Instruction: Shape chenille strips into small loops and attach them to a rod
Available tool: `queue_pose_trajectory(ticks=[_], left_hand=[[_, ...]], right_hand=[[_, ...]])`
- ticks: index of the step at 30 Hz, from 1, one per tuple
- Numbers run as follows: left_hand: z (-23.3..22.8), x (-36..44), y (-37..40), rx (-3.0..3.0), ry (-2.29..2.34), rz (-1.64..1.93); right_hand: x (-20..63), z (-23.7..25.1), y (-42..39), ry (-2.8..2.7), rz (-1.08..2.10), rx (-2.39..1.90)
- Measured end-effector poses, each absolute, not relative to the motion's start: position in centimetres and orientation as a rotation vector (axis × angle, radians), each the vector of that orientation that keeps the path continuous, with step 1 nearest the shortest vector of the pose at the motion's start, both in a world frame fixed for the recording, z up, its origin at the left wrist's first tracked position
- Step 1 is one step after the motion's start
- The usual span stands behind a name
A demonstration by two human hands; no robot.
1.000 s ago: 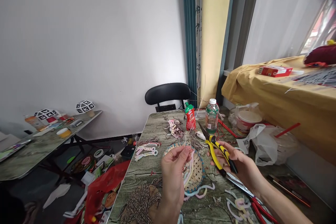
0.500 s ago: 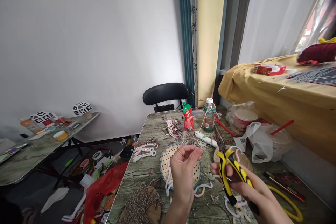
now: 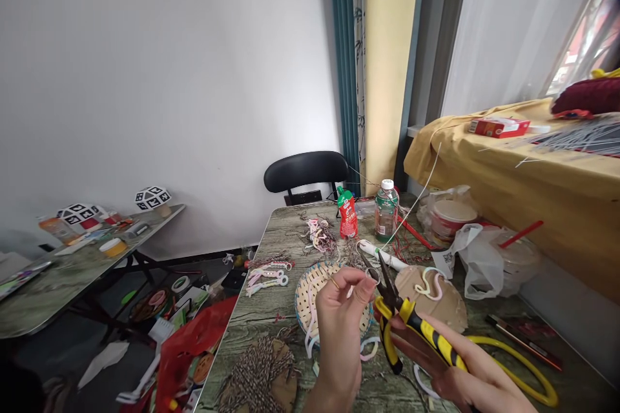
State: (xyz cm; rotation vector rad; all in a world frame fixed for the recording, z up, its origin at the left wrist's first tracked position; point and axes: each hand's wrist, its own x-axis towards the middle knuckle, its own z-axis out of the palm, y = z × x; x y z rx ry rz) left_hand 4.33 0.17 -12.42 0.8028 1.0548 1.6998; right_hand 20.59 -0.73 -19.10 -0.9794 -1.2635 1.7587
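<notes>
Your left hand [image 3: 341,319] is pinched, thumb against forefinger, around a thin white cord [image 3: 421,195]; a small loop of it shows at your fingertips, and a long end appears to run up in an arc beyond your right hand [image 3: 431,352]. A gold ring [image 3: 334,282] sits on a finger of that left hand.

Your right hand is wrapped around the yellow-and-black handles of the long-nose pliers [image 3: 411,315]. Their jaws are spread and point away from you, just beside your left fingertips; you cannot tell from here whether they touch the loop.

Behind your left hand, and partly hidden by it, lies a round woven basket [image 3: 307,290] with a blue-bound rim. Nearer you, to the left of that hand, is a cardboard disc wound with brown-and-white yarn [image 3: 261,371]. Farther out on the same side lie pastel chenille strips [image 3: 268,279] with looped ends.

Just beyond your right hand, a flat cardboard round [image 3: 453,313] carries a curled pastel strip [image 3: 436,284]. Past the plier tips lies a white tube [image 3: 380,253], and farther still a green-capped red pouch [image 3: 347,218] and a clear bottle [image 3: 386,216] stand upright on the wood-grain table [image 3: 247,326].
</notes>
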Motion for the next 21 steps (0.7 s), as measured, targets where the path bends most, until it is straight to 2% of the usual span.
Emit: queue_pose_trajectory(ticks=[4, 13, 21], left_hand=[[-12.6, 4.7, -0.1, 0.932, 1.011, 1.725], [-12.8, 5.0, -0.5, 0.965, 1.053, 1.768], [-13.2, 5.0, -0.5, 1.022, 1.072, 1.863]], right_hand=[[20.4, -16.8, -1.2, -1.177, 1.761, -1.165], [19.8, -16.3, -0.8, -1.168, 1.816, -0.932], [20.0, -15.9, -0.9, -1.159, 1.732, -1.053]])
